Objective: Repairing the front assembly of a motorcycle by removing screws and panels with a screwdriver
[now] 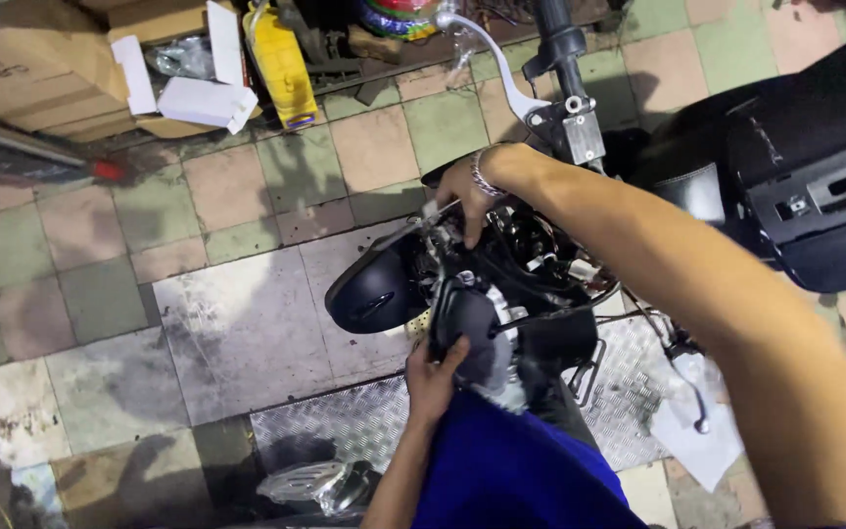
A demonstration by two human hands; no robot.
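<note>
I look down on the open handlebar head of a motor scooter (540, 264), with wires and connectors exposed. My right hand (467, 196), a bracelet at its wrist, reaches in from the right, and its fingertips pinch a small metal part (435, 212) at the front of the open head. My left hand (431, 377) comes up from below and grips the lower edge of a dark rounded cover (467, 323) that hangs in front of the wiring. A black front fairing piece (374, 289) sits just left of the cover.
A silver brake lever (496, 69) and a handlebar grip (560, 39) lie beyond my right hand. A black scooter body (805, 167) fills the right. Cardboard boxes (31, 59) and a yellow bottle (281, 64) stand at the back. A ribbed metal plate (364, 421) covers the tiled floor below.
</note>
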